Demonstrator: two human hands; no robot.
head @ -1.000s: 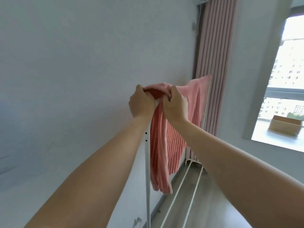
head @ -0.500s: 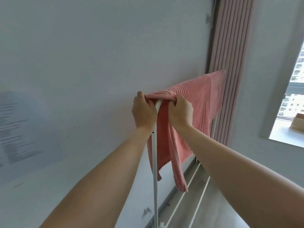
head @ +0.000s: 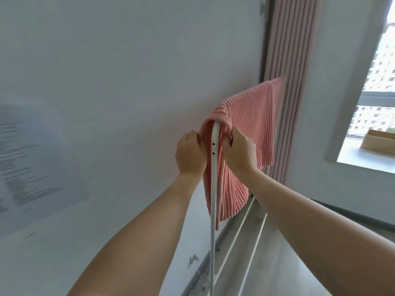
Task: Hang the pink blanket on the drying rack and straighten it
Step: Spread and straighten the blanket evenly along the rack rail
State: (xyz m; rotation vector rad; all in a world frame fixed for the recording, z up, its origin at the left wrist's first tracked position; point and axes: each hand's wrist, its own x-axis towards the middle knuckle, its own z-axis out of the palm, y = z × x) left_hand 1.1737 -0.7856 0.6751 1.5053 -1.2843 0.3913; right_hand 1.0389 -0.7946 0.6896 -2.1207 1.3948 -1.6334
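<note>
Head view, only one I've got. Pink blanket is draped over the top rail of the white drying rack, ribbed fabric running along the rail toward the far end by the pink curtain. Near end of the blanket is bunched over the rack's rounded corner and hangs down on both sides of the upright post; lower edge on the right side is uneven, one corner drooping lowest beside the post.

My left hand sits on the wall side of the post, fingers curled tight into the fabric there. My right hand is on the window side, fingers closed in a fist on a fold of blanket just under the bunched top. Both hands level with each other, post between them, two small dark holes on the post showing in the gap. Both forearms bare, reaching up.

Lower rack rails run along the floor below the blanket. Grey wall on the left with a blurred sheet of paper, text unreadable. Window at right, cardboard box on its sill.
</note>
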